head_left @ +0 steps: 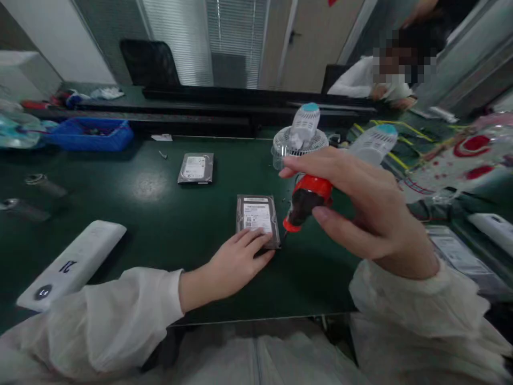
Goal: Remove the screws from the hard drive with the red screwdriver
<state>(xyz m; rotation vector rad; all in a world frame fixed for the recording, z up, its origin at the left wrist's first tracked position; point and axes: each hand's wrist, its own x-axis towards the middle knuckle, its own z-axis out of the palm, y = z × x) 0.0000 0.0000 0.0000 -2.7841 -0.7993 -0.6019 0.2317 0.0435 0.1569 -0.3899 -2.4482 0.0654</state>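
Observation:
My left hand [236, 262] lies flat with fingers stretched out on the near edge of a hard drive [257, 213] that rests label-up on the dark green table [160, 214]. My right hand [360, 208] is wrapped round an electric screwdriver [310, 200] with a white body, a red collar and a black nose. Its tip points down at the drive's near right corner. A second hard drive [196, 168] lies farther back, to the left.
A clear plastic cup [294, 144] stands behind the screwdriver. A white flat device [70, 264] lies at the near left. A blue bin [90, 133] sits at the far left. Another person [372, 80] in white sits at the far right. Bagged items [460, 160] lie right.

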